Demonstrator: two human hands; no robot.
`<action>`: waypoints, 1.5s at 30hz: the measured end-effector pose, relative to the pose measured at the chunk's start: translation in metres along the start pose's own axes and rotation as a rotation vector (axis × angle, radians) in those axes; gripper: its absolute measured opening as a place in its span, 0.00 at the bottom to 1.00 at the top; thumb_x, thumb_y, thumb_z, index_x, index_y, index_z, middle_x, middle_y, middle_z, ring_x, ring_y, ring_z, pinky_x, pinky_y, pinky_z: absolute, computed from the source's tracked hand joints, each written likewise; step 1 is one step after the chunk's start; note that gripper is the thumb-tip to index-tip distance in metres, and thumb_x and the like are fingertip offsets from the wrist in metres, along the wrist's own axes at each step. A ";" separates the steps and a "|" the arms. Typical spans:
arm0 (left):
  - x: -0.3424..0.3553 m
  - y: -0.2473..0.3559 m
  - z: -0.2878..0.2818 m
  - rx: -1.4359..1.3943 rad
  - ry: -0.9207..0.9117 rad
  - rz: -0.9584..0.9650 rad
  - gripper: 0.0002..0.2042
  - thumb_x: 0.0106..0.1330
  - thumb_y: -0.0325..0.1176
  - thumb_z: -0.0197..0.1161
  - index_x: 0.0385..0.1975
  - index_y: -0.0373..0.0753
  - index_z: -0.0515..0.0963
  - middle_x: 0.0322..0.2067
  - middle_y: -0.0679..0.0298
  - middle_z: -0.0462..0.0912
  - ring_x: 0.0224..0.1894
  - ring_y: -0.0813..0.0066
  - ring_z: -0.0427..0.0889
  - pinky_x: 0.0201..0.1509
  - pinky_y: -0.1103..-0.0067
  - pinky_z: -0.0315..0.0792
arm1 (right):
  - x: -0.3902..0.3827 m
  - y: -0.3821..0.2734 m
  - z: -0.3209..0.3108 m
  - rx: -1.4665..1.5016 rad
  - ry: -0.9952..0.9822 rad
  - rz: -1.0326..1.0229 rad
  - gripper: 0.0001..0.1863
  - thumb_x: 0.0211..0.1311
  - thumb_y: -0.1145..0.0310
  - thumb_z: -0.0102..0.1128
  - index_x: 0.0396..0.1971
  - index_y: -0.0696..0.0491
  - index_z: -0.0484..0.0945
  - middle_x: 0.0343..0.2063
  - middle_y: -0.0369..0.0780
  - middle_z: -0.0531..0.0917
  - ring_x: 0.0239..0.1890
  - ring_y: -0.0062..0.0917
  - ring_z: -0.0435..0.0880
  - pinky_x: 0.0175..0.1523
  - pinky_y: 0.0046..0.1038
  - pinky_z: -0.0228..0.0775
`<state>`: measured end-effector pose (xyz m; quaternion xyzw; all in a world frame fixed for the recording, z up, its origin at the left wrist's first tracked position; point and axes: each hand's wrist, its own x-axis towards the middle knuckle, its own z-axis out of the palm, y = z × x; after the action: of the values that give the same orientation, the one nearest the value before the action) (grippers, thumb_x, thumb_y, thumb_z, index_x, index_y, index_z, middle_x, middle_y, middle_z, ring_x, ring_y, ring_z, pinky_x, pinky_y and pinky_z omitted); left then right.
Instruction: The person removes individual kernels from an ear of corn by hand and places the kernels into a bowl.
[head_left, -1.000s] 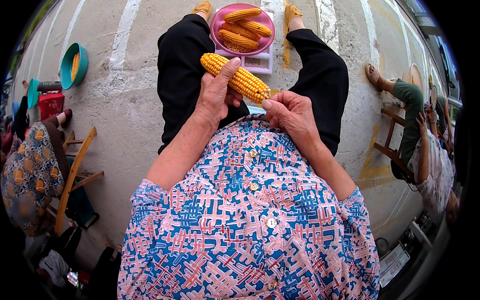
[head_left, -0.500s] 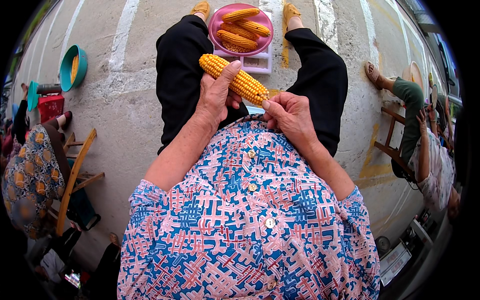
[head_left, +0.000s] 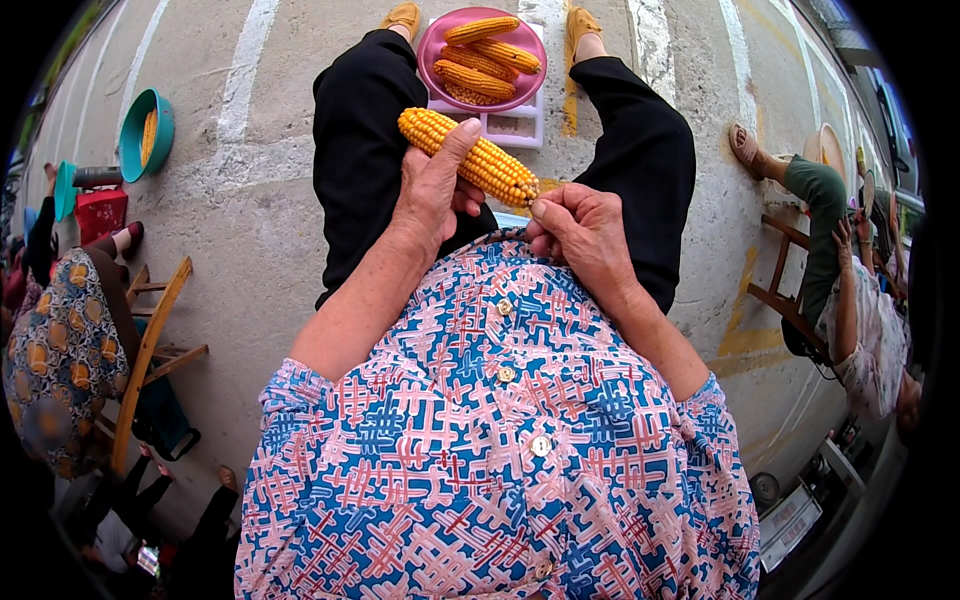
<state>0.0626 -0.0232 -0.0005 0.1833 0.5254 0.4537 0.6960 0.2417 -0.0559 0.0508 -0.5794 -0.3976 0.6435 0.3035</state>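
An ear of corn (head_left: 470, 158) with yellow kernels lies at a slant above my lap, its bare tip pointing down to the right. My left hand (head_left: 434, 190) is wrapped round its middle, thumb along the top. At the tip, my right hand (head_left: 578, 228) is closed, with thumb and forefinger pinched against the end of the ear; its other fingers are curled under. Whether loose kernels are in that pinch is too small to tell. Beyond my hands, a pink basin (head_left: 432, 92) holds several more ears of corn (head_left: 478, 79) over loose kernels.
Under the basin stands a pale plastic stool (head_left: 530, 130), between my feet. To the left are a teal basin (head_left: 128, 150) with corn, a red bag (head_left: 101, 212) and a wooden chair (head_left: 150, 350) with a seated person. Another seated person (head_left: 870, 330) is at the right.
My right hand has shifted very slightly to the right at the tip of the ear. My left hand and the ear have stayed in place.
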 end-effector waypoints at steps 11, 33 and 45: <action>0.001 0.000 0.000 -0.011 0.006 0.003 0.21 0.60 0.48 0.66 0.36 0.35 0.71 0.23 0.64 0.77 0.13 0.82 0.73 0.11 0.87 0.68 | 0.001 0.004 -0.006 0.123 -0.047 0.064 0.08 0.64 0.72 0.55 0.35 0.62 0.77 0.24 0.38 0.82 0.21 0.15 0.82 0.22 0.11 0.69; -0.004 0.009 -0.013 -0.445 -0.221 -0.115 0.16 0.64 0.46 0.61 0.39 0.39 0.72 0.29 0.61 0.81 0.23 0.75 0.82 0.13 0.87 0.71 | 0.004 0.005 -0.160 0.247 0.583 -0.285 0.06 0.59 0.70 0.62 0.32 0.57 0.79 0.22 0.37 0.81 0.20 0.17 0.79 0.23 0.14 0.66; -0.004 0.010 -0.015 -0.588 -0.299 -0.202 0.12 0.66 0.44 0.58 0.39 0.43 0.74 0.29 0.59 0.82 0.25 0.71 0.84 0.11 0.85 0.71 | -0.011 0.011 -0.167 -0.806 0.537 -0.205 0.10 0.60 0.65 0.60 0.30 0.57 0.80 0.23 0.34 0.80 0.26 0.17 0.77 0.31 0.21 0.70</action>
<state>0.0452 -0.0246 0.0034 -0.0136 0.2798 0.4828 0.8297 0.4088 -0.0441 0.0448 -0.7540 -0.5775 0.2333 0.2088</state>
